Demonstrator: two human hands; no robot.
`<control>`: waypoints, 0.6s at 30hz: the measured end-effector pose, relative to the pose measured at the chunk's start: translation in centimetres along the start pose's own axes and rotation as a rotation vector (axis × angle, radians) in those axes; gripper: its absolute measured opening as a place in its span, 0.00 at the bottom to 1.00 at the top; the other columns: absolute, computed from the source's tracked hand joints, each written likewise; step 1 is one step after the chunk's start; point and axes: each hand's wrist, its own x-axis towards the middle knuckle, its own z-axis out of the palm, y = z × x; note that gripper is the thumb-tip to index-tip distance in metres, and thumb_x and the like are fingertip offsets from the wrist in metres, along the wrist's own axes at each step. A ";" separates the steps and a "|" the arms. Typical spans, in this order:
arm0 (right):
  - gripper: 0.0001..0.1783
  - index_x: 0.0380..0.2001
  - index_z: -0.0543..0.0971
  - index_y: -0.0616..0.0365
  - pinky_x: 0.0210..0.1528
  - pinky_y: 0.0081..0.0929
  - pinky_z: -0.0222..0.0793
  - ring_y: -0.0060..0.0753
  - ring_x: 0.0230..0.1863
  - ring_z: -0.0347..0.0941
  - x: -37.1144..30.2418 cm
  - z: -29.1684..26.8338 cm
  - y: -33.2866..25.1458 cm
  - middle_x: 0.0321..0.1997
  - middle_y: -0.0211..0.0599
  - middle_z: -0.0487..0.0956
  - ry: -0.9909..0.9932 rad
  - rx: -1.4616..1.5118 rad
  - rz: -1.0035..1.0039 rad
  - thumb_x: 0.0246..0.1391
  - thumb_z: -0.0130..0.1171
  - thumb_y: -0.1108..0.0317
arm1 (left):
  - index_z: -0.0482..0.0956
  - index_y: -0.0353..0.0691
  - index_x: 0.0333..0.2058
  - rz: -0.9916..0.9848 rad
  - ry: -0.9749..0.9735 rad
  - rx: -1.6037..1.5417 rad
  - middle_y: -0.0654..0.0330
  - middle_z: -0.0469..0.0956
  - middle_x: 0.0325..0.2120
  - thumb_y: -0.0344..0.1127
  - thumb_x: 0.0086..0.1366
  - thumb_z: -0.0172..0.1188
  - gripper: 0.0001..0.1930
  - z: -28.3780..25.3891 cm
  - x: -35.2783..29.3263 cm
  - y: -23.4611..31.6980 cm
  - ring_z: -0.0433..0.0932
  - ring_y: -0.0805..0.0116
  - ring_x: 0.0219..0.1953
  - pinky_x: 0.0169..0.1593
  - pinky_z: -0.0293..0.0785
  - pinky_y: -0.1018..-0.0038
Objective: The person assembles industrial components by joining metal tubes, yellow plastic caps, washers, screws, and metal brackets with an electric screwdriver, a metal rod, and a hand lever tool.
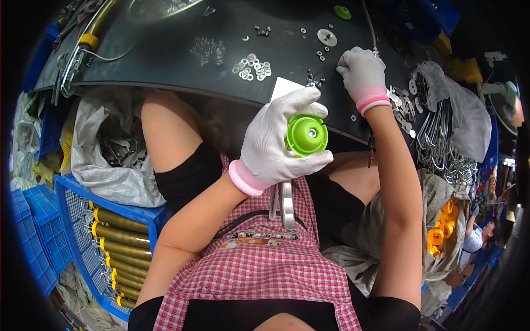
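My left hand, in a white knit glove with a pink cuff, is closed round a round green plastic part with a small metal fastener in its middle. Below that hand hang metal lever-like strips, which look joined to the green part. Over the table's right side my right hand, gloved alike, has its fingers curled. A thin hose or cable runs down to its knuckles; whatever lies inside the grip is hidden. Beneath its wrist shows a slim, dark, pointed tool.
On the dark table lie white washers, small springs, a pale disc and another green part. Metal hooks crowd the right edge. A blue crate at lower left holds brass-coloured tubes.
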 end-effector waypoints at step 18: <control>0.29 0.60 0.65 0.72 0.62 0.32 0.60 0.40 0.53 0.74 -10.8 -10.0 -6.8 0.48 0.50 0.79 0.057 1.225 -0.369 0.53 0.43 0.73 | 0.43 0.30 0.65 0.111 -0.080 0.456 0.45 0.64 0.57 0.43 0.39 0.78 0.62 -1.8 -1.5 -0.3 0.68 0.50 0.58 0.61 0.64 0.63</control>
